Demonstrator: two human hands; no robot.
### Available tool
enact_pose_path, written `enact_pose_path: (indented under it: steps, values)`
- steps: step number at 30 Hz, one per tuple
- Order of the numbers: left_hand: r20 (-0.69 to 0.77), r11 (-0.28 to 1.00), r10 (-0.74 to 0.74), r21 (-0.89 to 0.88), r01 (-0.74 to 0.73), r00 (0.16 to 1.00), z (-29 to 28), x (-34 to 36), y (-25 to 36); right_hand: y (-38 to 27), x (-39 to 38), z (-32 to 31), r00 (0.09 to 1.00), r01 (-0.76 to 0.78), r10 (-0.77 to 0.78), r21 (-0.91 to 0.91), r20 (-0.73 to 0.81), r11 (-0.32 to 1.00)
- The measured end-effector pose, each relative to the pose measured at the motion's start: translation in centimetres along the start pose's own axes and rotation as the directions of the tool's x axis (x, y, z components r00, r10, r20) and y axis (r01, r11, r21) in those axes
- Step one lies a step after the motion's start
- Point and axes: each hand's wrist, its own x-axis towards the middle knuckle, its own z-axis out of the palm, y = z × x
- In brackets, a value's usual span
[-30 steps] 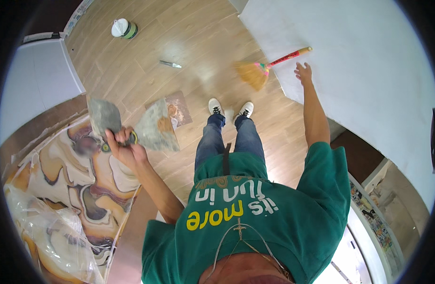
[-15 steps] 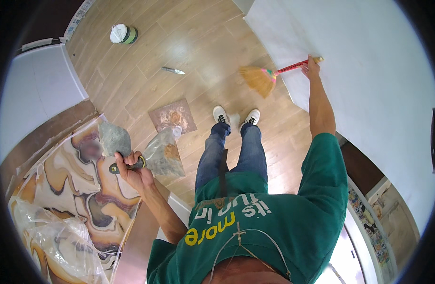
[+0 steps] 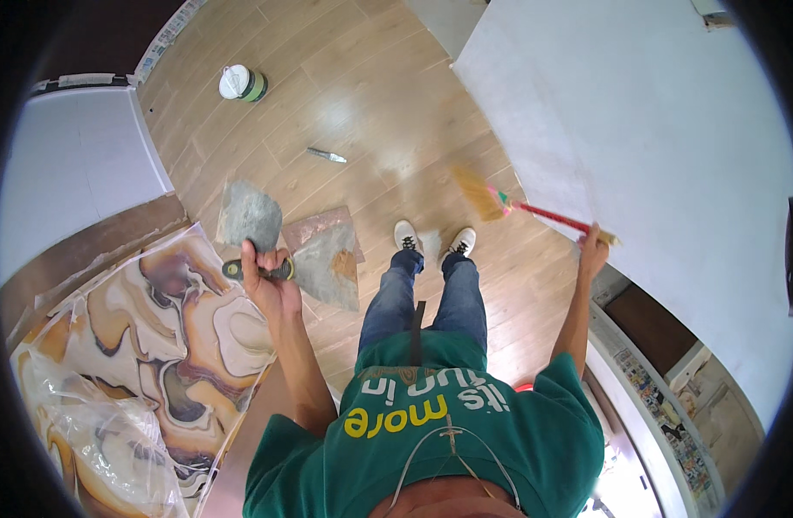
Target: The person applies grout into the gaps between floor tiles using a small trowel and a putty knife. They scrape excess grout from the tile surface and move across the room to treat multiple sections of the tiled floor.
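My left hand [image 3: 271, 285] is closed around black-and-green handles, holding two wide grey trowels. One blade [image 3: 250, 216] points up and away; the other blade [image 3: 327, 263], smeared with brown, points right above the floor. My right hand [image 3: 593, 250] grips the red handle of a small broom [image 3: 543, 216]. Its yellow bristles [image 3: 474, 192] point left, close to the lower edge of a big white wall panel [image 3: 655, 129]. My white shoes [image 3: 431, 237] stand on the wooden floor between both hands.
A white-lidded green tub [image 3: 241, 84] and a small putty knife [image 3: 327, 155] lie on the floor ahead. At left, a marbled brown-and-cream slab [image 3: 155, 319] carries crumpled clear plastic [image 3: 103, 432]. Behind it is a white panel [image 3: 69, 173].
My right hand has dropped lower and nearer my body, the broom swinging down along the wall. My left hand shifted right with the trowels, their blades now spread apart.
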Motion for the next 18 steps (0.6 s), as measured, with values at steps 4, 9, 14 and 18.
enact_pose_path:
  steps: [4,9,14,18]
  values:
    - [0.102,0.998,-0.067,0.014,0.066,0.992,1.5,1.2,-1.0,0.7,-3.9,-6.2,0.996,-0.045,0.048,0.048,-0.07,0.998]
    - [0.154,0.994,-0.1,0.052,0.092,0.983,3.0,1.4,-1.4,5.5,-4.5,-8.6,0.989,-0.147,0.141,-0.201,-0.041,0.969]
    - [0.199,0.985,-0.151,0.115,0.13,0.968,2.2,1.6,-1.4,13.7,-1.2,-5.3,0.979,-0.154,0.085,-0.393,-0.185,0.907]
    - [0.151,0.984,-0.068,0.173,0.042,0.986,0.5,0.5,-0.6,16.9,0.6,-2.9,0.899,-0.437,0.418,-0.201,-0.133,0.877]
